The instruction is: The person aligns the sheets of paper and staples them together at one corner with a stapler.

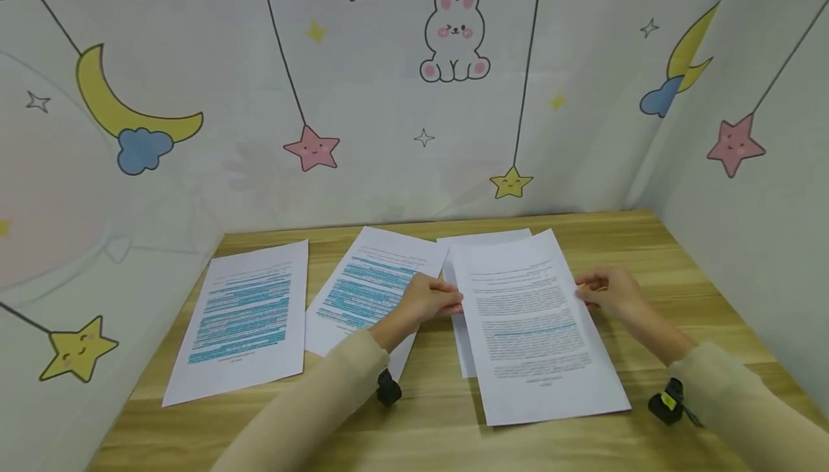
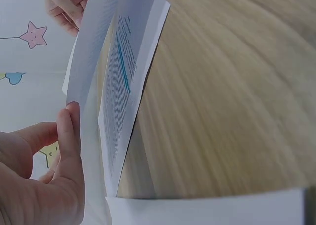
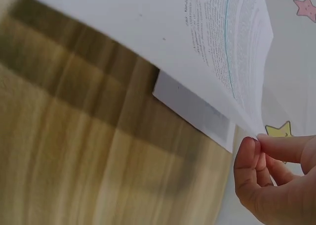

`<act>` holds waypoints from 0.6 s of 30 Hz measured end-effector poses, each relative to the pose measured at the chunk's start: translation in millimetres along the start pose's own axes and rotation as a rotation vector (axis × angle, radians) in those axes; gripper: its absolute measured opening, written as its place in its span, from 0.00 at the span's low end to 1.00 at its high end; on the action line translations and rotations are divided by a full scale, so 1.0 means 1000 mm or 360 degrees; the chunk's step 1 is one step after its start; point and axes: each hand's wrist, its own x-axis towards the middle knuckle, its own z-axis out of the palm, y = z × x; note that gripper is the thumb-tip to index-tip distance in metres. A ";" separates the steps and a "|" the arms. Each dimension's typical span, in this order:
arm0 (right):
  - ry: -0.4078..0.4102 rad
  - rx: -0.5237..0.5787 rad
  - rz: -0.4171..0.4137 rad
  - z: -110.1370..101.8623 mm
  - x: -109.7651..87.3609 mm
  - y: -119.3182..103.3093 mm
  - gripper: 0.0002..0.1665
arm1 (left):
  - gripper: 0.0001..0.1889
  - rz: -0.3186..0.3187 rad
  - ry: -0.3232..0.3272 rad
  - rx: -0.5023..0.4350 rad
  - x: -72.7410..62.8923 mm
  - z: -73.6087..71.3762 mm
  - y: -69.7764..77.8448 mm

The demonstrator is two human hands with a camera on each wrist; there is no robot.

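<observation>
White and thin as copy paper, the held sheet (image 1: 531, 342) sits right of centre in the head view I monitor remotely, directly between two hands, its long axis slanting from upper middle toward the lower right. Neither hand is clearly nearer: the left hand (image 1: 427, 298) pinches one long edge, the right hand (image 1: 612, 292) the opposite one, fingertips clamped on paper. On my wrist feeds the flexible page bows, raised off the streaky wood-grain table (image 1: 667, 263). Partly beneath it lies a lower sheet (image 1: 464, 350); leftward rest a middle sheet (image 1: 376, 285) and a left sheet (image 1: 242, 321), both banded blue, before a softly creased cartoon curtain (image 1: 388, 83).
</observation>
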 end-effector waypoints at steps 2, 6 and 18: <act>0.0000 0.0016 -0.0018 0.003 -0.003 0.001 0.15 | 0.10 -0.0004 -0.0007 -0.0001 -0.003 -0.003 -0.001; -0.0015 0.0077 -0.0065 0.008 -0.009 0.002 0.15 | 0.11 -0.0029 -0.0011 -0.0020 -0.007 -0.010 -0.004; -0.0030 0.0138 -0.0007 0.018 -0.032 -0.004 0.16 | 0.12 -0.0086 -0.0039 0.0038 -0.022 -0.026 -0.010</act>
